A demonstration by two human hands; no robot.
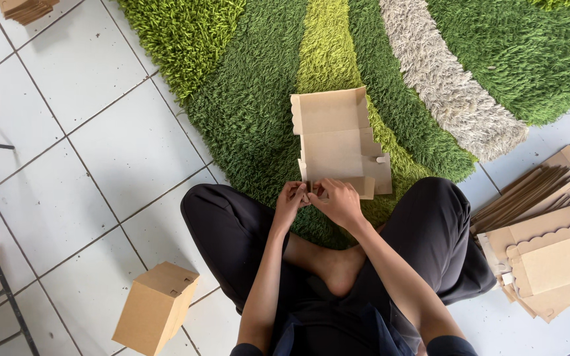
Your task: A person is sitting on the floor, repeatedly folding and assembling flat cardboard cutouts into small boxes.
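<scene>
Brown flat cardboard box blank [338, 142] lies on the shaggy green rug [245, 112]; my left hand [289, 201] and right hand [339, 201] pinch its near edge. Folded cardboard box [155, 306] sits left on open white tiled floor [100, 151]; stacked cardboard blanks [549, 244] crowd my right.

box near edge [313, 191]: hidden under hands [318, 200] | flat card stack [552, 231]: cut by right edge

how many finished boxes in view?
1: a closed cardboard box on the tile floor at the person's left. The box held by the left hand and right hand is half-folded. The stack at right is flat blanks.
</scene>
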